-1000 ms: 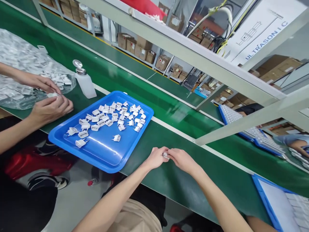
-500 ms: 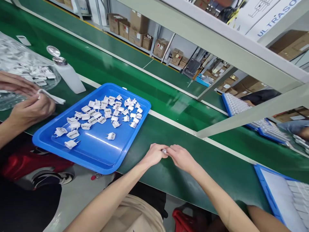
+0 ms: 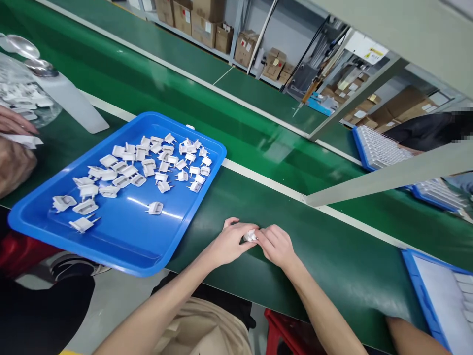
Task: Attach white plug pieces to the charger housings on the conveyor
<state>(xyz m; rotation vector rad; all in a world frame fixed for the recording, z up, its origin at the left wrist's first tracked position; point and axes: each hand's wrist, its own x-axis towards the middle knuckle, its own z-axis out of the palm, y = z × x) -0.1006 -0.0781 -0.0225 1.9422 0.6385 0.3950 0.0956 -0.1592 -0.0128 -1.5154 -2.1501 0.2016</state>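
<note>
Over the green tabletop, my left hand point(image 3: 231, 242) pinches a small white plug piece point(image 3: 250, 236) between thumb and fingers. My right hand point(image 3: 276, 248) grips the same piece from the other side, its bent fingertips on the piece's right end. Part of the plug is covered by the fingers. To the left lies a blue tray point(image 3: 121, 242) with many white two-pin plugs point(image 3: 138, 179) scattered in it. One plug point(image 3: 154, 208) lies apart from the others, nearer my hands.
A co-worker's hands point(image 3: 15, 165) hold a white cloth-like piece at the left. Behind them stand a white pump bottle point(image 3: 76, 101) and a clear bag of white parts point(image 3: 27, 98). A blue-edged tray point(image 3: 424, 296) is at right. A slanted metal post point(image 3: 369, 180) rises beyond my hands.
The view has shifted, so the tray appears lower and further left. My left fingers have spread around the plug, which shows more between both hands. The co-worker's hands sit nearer the left edge.
</note>
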